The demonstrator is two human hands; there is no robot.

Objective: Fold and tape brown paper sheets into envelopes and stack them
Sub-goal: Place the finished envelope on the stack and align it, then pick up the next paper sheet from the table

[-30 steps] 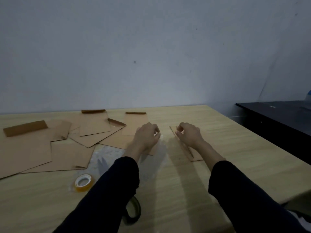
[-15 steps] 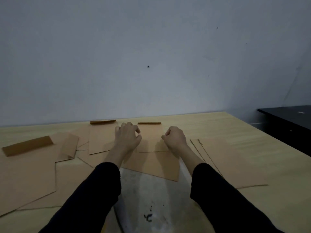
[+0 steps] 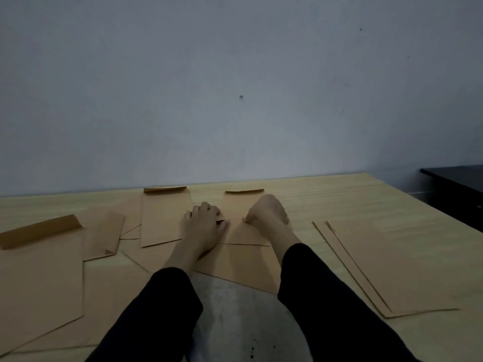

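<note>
Right now both hands sit close together on an envelope (image 3: pixel 243 205) that lies flat near the far middle of the table (image 3: pixel 339 197), its flap (image 3: pixel 244 191) folded over at the end toward the wall (image 3: pixel 235 87). The left hand (image 3: pixel 202 224) rests at the envelope's left edge with its fingers (image 3: pixel 209 209) curled, and thumb and fingertips pinch a small point of brown paper that sticks up there. The right hand (image 3: pixel 268 212) is on the envelope's right half, fingers curled under and one fingertip pressed down on the paper; whether it grips anything I cannot tell. Both arms wear dark sleeves (image 3: pixel 162 309).

Under the envelope and the wrists lies a larger sheet (image 3: pixel 243 267), one corner reaching toward the person. Just left of the left hand is a second envelope (image 3: pixel 163 220) with its flap also at the far end. Further left lie a small folded piece (image 3: pixel 104 236) and a big sheet (image 3: pixel 39 278) with a darker folded strip at its top, the papers overlapping. Well apart on the right, a stack (image 3: pixel 392 265) of sheets lies slightly fanned, edges offset. Near the person a grey patch (image 3: pixel 235 322) covers part of the wood between the sleeves. A black table (image 3: pixel 454 184) stands at the far right
</note>
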